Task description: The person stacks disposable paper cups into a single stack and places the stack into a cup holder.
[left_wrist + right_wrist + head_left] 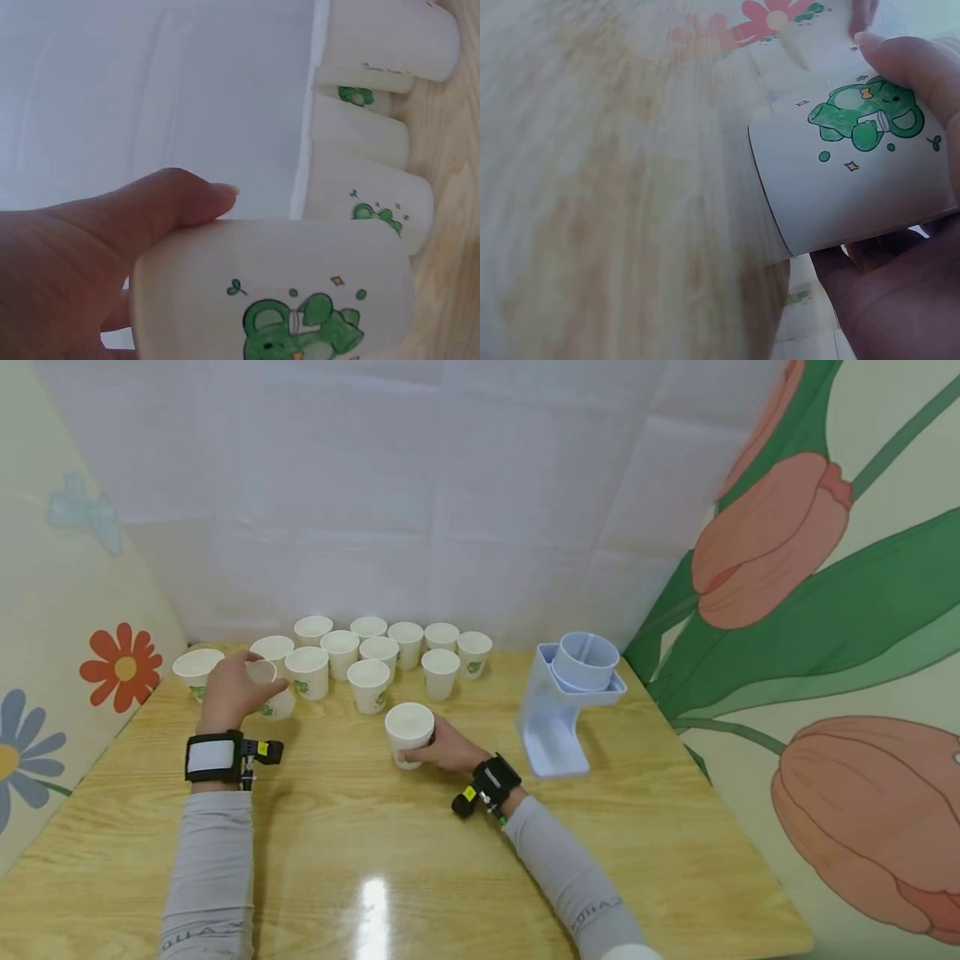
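Note:
At the left of the cup group, my left hand [228,693] grips a white paper cup [277,703] with its thumb on the near side. The left wrist view shows a green cartoon bear on this cup [285,285]. Nearer the table's middle, my right hand [448,747] holds another white paper cup [409,727], upright, its mouth facing up. Thumb and fingers wrap this cup [847,187] from opposite sides in the right wrist view, where a green bear print shows as well.
Several white paper cups [370,687] stand in loose rows along the back of the wooden table [322,860]. One cup [197,668] is left of my left hand. A pale blue stand [558,743] holding a round cup-like part [587,664] is at the right. White cloth [375,485] hangs behind.

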The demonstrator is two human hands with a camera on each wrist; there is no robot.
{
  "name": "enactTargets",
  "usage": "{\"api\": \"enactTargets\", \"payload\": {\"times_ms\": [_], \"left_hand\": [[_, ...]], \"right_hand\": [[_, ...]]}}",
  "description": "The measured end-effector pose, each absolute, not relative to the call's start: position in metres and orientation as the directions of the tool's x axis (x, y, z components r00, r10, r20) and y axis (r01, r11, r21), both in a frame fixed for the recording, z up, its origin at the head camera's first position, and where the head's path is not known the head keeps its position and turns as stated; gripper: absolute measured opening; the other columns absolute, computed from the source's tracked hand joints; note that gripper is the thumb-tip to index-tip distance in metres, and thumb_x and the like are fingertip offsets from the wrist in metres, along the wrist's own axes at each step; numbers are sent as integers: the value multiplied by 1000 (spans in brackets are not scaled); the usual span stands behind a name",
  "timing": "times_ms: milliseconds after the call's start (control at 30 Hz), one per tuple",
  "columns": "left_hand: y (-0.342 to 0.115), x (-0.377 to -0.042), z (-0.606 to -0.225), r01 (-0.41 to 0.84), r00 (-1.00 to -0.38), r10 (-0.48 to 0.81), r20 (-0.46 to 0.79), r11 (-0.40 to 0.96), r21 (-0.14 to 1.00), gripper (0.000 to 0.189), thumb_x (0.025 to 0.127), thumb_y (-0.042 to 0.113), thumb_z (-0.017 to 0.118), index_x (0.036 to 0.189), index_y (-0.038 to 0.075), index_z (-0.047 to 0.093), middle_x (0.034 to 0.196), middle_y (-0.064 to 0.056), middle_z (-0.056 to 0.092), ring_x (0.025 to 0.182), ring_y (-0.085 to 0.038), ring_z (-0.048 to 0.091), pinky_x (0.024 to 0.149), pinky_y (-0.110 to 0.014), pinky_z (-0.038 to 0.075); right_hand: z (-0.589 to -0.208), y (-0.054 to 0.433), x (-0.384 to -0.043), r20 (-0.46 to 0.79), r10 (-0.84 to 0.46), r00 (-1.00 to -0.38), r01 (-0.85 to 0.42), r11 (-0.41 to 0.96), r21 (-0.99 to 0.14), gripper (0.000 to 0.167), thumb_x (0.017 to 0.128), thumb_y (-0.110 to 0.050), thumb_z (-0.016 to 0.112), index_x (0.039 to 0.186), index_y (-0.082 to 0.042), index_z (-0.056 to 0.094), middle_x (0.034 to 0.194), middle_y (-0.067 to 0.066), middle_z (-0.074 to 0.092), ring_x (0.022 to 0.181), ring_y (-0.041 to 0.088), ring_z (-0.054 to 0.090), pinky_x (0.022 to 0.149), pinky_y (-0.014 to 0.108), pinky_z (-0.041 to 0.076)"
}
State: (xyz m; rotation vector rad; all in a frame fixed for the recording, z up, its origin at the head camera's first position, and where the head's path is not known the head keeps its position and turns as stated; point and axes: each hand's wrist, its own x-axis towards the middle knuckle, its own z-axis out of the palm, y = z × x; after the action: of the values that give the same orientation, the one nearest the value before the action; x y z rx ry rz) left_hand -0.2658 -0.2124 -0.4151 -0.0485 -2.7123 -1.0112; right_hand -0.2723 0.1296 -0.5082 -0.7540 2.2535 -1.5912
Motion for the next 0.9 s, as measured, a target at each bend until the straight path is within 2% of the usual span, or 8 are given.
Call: {"api": "enactTargets", "payload": {"times_ms": [300,533,900], "left_hand": [[-194,-261,-397,228,-932,-13,362,756,613,56,97,24,65,133,-16,50,133,-42,51,125,-56,47,104,-65,38],[-172,-271,-396,457,-844,67,532,608,649,50,95,15,69,136,-9,54,138,-36,50,131,-52,44,108,-65,34],[-141,-279,-401,682,-693,197,693,492,542,39,91,5,73,127,-5,62,125,-27,61,118,-41,55,95,-58,44]], "right_hand": [[-505,130,-271,62,-557,-828,-240,253,-937,68,86,-3,78,145,-2,46,139,16,57,125,22,55,109,36,42],[-508,130,-271,61,-560,-827,-236,245,-940,68,86,-3,78,145,-2,46,139,16,57,126,23,55,110,38,42],[-505,130,-272,52,-565,-823,-232,251,-940,67,87,-4,78,146,-3,46,140,16,57,127,23,55,110,38,42]]}}
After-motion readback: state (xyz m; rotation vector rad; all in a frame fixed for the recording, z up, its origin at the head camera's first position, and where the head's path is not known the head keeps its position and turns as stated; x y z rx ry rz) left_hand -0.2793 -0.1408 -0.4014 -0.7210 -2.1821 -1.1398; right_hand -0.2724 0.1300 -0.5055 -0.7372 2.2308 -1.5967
